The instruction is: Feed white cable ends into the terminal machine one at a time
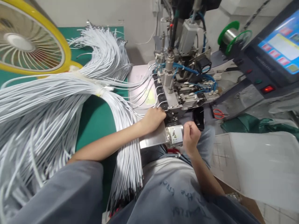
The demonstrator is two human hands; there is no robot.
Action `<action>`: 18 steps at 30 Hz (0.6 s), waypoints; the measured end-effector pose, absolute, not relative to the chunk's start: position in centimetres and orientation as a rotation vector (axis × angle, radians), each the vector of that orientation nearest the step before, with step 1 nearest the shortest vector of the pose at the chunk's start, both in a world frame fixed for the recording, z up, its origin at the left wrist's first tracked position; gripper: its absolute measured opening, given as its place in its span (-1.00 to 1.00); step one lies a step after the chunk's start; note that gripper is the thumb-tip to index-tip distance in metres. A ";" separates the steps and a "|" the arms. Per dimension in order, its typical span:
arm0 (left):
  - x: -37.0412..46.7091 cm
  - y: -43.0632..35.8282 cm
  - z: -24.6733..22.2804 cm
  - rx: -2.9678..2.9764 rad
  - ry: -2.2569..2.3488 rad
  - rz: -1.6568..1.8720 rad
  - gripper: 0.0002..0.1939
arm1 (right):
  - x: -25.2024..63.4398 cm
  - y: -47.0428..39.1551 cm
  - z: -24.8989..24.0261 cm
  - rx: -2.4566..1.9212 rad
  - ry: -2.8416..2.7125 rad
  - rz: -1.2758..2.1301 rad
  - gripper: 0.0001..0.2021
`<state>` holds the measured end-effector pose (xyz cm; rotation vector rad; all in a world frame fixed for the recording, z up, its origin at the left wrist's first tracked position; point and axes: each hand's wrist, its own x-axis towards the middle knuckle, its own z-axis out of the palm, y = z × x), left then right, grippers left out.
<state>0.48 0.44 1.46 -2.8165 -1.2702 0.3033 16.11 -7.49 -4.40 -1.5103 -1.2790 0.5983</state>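
Note:
My left hand [153, 119] is closed at the near end of the machine's black cable track [161, 93]. A white cable [139, 114] runs in under its fingers, whose tips are hidden from above. To the right, my right hand [191, 137] makes a fist beside a metal block with a white sticker [176, 135]; what it holds, if anything, does not show. Several white cables loop from a large tied bundle [93, 87] into the track. Above the track stands the soldering-type machine [169, 76] with cylinders and blue air hoses.
A yellow fan [66, 46] stands at left on the green table mat [93, 121]. A wire spool [230, 36] and a control screen [280, 46] are at right. Near my right hand lie a phone [198, 118] and red-handled cutters [219, 114]. A white bin [263, 165] sits lower right.

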 end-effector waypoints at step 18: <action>0.0 0.3 0.9 -2.779 -1.231 0.209 -0.74 | 7.7 -13.9 -7.9 -1.236 -1.154 2.058 -0.78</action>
